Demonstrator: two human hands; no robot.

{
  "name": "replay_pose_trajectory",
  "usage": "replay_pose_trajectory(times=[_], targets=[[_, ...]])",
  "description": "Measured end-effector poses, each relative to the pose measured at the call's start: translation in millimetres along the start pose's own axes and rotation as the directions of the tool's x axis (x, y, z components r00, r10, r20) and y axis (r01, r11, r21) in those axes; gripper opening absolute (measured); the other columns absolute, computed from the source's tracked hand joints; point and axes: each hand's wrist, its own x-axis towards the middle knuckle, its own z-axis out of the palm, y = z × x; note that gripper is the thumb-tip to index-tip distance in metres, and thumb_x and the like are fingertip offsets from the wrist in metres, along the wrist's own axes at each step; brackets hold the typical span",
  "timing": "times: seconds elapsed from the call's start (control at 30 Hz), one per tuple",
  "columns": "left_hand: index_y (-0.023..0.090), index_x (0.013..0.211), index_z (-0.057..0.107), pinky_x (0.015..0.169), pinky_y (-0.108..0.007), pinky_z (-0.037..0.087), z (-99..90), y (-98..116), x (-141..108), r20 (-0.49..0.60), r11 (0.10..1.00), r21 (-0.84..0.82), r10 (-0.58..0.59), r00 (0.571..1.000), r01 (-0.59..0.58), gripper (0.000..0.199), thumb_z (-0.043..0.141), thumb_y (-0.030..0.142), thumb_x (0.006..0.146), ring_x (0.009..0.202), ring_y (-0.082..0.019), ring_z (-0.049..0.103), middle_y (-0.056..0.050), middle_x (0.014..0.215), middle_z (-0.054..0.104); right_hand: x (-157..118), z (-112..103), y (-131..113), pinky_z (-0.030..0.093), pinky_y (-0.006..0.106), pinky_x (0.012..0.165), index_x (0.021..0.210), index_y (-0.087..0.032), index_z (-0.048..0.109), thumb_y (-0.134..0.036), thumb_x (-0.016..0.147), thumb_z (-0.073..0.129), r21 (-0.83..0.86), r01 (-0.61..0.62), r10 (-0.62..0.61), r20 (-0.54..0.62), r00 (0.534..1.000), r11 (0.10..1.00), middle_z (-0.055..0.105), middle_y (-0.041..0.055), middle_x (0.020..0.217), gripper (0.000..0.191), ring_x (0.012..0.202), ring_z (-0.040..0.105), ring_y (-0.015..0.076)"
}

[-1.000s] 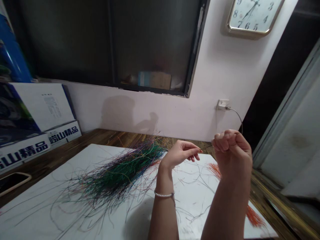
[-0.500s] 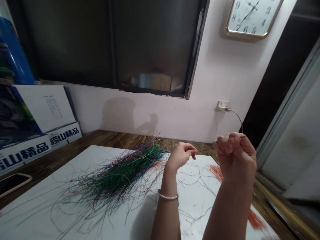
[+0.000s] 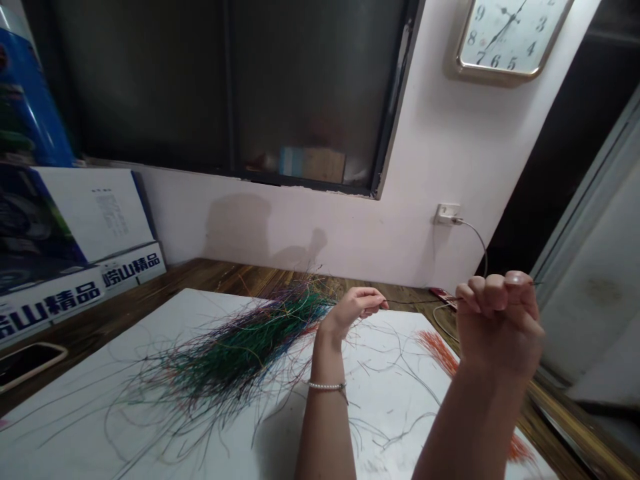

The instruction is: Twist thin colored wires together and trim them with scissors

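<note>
Between my two raised hands runs a thin dark wire (image 3: pixel 417 303), nearly level. My left hand (image 3: pixel 354 309), with a pearl bracelet on the wrist, pinches its left end between the fingertips. My right hand (image 3: pixel 500 320) is closed on the other end, and a short greenish tip sticks out beyond the thumb. To the left on the white board (image 3: pixel 130 333) lies a big tangled heap of wires (image 3: pixel 250 340), mostly green, with purple, blue and red strands. An orange wire bundle (image 3: pixel 440 350) lies partly behind my right forearm.
Loose wires (image 3: pixel 395 373) are scattered over the board. A phone (image 3: pixel 30 363) lies on the wooden table at left, near stacked boxes (image 3: pixel 95 217). A cord runs from a wall socket (image 3: pixel 447 213) behind my right hand. A clock (image 3: pixel 513 37) hangs above.
My right hand has moved to the right and my left hand slightly left, so a longer stretch of wire shows between them. A red object behind the wire has come into view.
</note>
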Motion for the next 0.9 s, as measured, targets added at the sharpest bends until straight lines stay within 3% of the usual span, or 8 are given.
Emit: replay_pose_trajectory(times=[0.1,0.2,0.5,0.73,0.9], targets=[[0.013,0.063,0.058,0.05,-0.026,0.016,-1.0,0.2,-0.7,0.046,0.999,-0.044,-0.007,0.999,0.009,0.02,0.053,0.03,0.071,0.051,-0.008,0.026,0.003,0.053,0.036,0.9,-4.5,-1.3,0.025,0.017,0.046,0.07,-0.015,0.059,-0.008,0.067,0.067,0.012,0.0,0.0,-0.017,1.0,1.0,0.032,-0.0065,0.052,0.012,0.048,0.025,0.0055],[0.013,0.063,0.058,0.05,-0.027,0.015,-2.2,-1.4,-1.5,0.08,0.998,-0.053,-0.018,0.997,0.022,0.019,0.055,0.03,0.07,0.051,-0.008,0.027,0.002,0.056,0.039,1.4,-5.9,-2.4,0.025,0.017,0.046,0.07,-0.015,0.059,-0.007,0.066,0.068,0.014,0.005,-0.004,-0.026,1.0,1.0,0.032,-0.0067,0.052,0.013,0.048,0.025,0.0054],[0.013,0.069,0.065,0.05,-0.026,0.017,-2.7,-6.1,-1.2,0.191,0.998,0.052,-0.049,0.98,0.04,0.024,0.058,0.034,0.077,0.051,-0.008,0.027,0.005,0.053,0.035,-0.3,-2.4,-7.5,0.024,0.019,0.047,0.068,-0.017,0.057,-0.009,0.065,0.067,-0.065,0.008,-0.011,-0.054,0.998,0.998,0.033,-0.007,0.051,0.013,0.048,0.024,0.0062],[0.013,0.071,0.07,0.053,-0.025,0.026,3.1,-14.3,6.2,0.135,0.974,0.218,-0.085,0.987,0.054,0.016,0.062,0.026,0.074,0.054,-0.01,0.04,0.001,0.052,0.049,-1.0,1.8,-6.9,0.019,0.02,0.047,0.068,-0.015,0.056,-0.007,0.063,0.065,-0.071,-0.03,0.027,-0.046,0.999,0.997,0.039,-0.0057,0.05,0.013,0.047,0.026,0.0062],[0.013,0.071,0.07,0.049,-0.025,0.022,3.3,-22.5,11.1,0.059,0.969,0.236,-0.085,0.995,0.068,0.018,0.059,0.027,0.075,0.049,-0.009,0.037,0.0,0.052,0.053,-2.6,6.0,-14.2,0.017,0.021,0.048,0.067,-0.015,0.055,0.0,0.056,0.063,-0.035,0.005,-0.007,-0.078,0.997,0.999,0.037,-0.0061,0.048,0.021,0.046,0.023,0.0073]])
